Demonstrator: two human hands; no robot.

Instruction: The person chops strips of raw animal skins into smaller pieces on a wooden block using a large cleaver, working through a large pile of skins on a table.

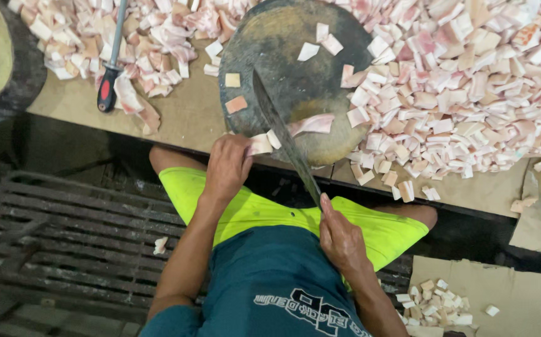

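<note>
A round dark wooden chopping block [283, 56] sits on a cardboard-covered table. A strip of pale pink meat [305, 126] lies across the block's near edge. My left hand [228, 165] grips the strip's near end at the rim. My right hand [340, 240] is shut on the handle of a long knife [280, 128], whose blade slants up over the block and crosses the strip. A few cut pieces [320, 43] lie on the block.
Large heaps of cut meat pieces [464, 93] cover the table right of the block, with more at the back left [83, 37]. A sharpening steel with a red and black handle [111, 68] lies at the left. A metal grate [64, 231] lies on the floor. Some pieces [436, 302] sit on cardboard at the lower right.
</note>
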